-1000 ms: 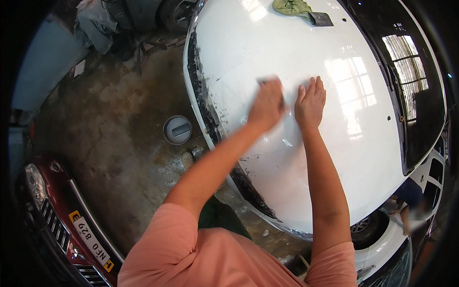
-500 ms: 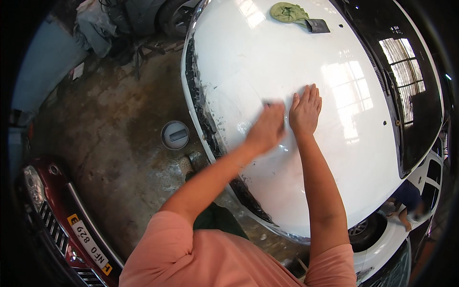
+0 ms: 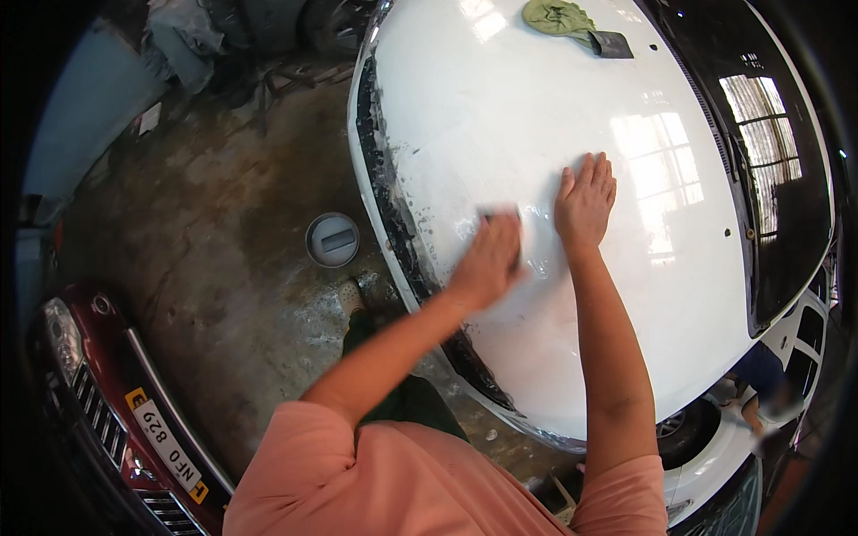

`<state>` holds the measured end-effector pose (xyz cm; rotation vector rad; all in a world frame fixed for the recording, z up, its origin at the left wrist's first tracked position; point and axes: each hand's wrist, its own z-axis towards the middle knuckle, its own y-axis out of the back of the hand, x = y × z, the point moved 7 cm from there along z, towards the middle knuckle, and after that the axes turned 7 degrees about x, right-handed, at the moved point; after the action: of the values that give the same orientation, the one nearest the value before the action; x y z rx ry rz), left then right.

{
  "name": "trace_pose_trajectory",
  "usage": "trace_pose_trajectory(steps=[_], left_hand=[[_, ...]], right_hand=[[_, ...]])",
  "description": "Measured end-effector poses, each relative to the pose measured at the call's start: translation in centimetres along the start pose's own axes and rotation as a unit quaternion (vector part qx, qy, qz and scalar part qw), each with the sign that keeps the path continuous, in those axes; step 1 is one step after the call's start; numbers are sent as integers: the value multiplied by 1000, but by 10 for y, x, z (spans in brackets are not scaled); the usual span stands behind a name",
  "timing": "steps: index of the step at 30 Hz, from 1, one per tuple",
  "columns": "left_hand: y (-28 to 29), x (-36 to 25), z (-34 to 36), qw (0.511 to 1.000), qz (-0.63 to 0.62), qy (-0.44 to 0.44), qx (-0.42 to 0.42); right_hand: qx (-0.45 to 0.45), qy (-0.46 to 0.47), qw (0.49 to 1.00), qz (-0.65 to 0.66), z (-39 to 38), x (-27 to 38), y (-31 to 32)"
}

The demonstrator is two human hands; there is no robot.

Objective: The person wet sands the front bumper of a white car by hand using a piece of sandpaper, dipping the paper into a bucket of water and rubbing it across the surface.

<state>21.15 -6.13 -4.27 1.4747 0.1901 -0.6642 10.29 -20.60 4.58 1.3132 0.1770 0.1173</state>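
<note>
My left hand is pressed down on the white car hood, blurred by motion. Its fingers are closed over a dark piece of sandpaper, of which only the edges show. Wet, shiny streaks lie on the paint around it. Just to the right, my right hand rests flat on the hood with its fingers stretched out, holding nothing.
A green cloth and a dark flat sheet lie at the hood's far side. A round container with a dark block stands on the wet floor. A red bumper is at left; a co-worker crouches at right.
My left hand has slid back across the hood toward its front edge, away from the right hand. The right hand stays flat in about the same place. The view has shifted slightly.
</note>
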Motion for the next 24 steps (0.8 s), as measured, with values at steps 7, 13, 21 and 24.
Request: trace_pose_trajectory(steps=[7, 13, 21, 24], left_hand=[[47, 137, 33, 987, -70, 125, -68], [31, 126, 3, 962, -92, 221, -128], [-7, 83, -63, 970, -143, 176, -84], [47, 198, 0, 939, -157, 258, -164]], right_hand=[[1, -1, 1000, 7, 0, 4, 2], [9, -9, 1000, 12, 0, 1, -4], [11, -15, 1000, -16, -3, -7, -5], [2, 8, 1000, -2, 4, 14, 2]])
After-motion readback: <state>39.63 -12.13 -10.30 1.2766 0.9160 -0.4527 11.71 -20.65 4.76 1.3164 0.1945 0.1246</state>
